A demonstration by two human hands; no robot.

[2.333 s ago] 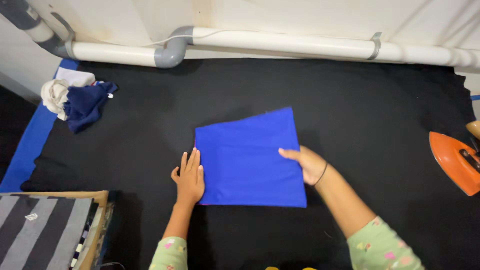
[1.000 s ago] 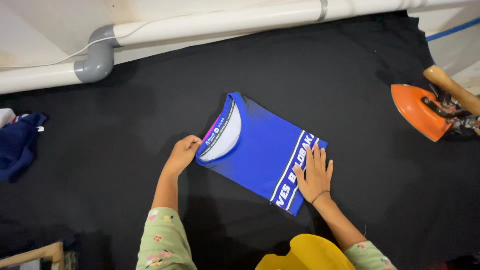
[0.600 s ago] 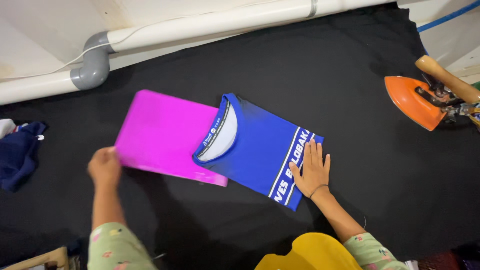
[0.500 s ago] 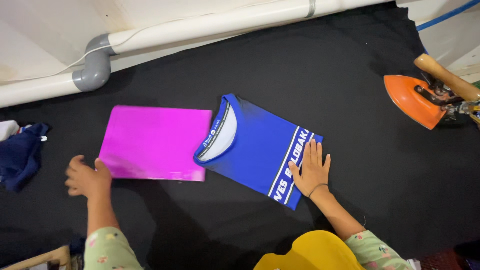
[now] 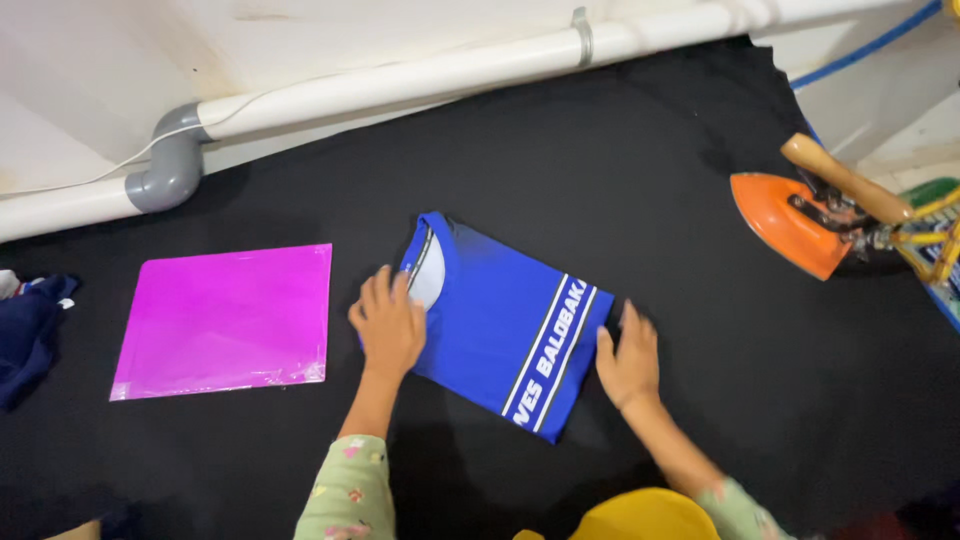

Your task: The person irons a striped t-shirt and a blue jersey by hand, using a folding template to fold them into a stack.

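1. Head view, nearest the camera: a yellow rounded shape (image 5: pixel 640 515) sits at the bottom edge between two forearms in pale green patterned sleeves (image 5: pixel 345 495).
2. Left hand (image 5: pixel 388 322) lies flat with its fingers spread, palm down on the collar end of the folded blue shirt (image 5: pixel 500 320). It grips nothing; it only presses on the cloth.
3. Right hand (image 5: pixel 628 358) is also flat and unclenched, its fingers together. It rests at the shirt's right edge, by the white striped band, partly on the cloth and partly on the black table cover (image 5: pixel 650 180).
4. The shirt lies folded into a rectangle, turned at a slant, near the middle of the table cover.
5. A flat magenta board (image 5: pixel 225 318) lies to the left, apart from the shirt and from both hands.
6. Dark blue cloth (image 5: pixel 25 325) is bunched at the far left edge.
7. An orange iron with a wooden handle (image 5: pixel 810 210) stands at the right, well apart from the shirt.
8. Farthest back, a white pipe with a grey elbow (image 5: pixel 170 170) runs along the wall.
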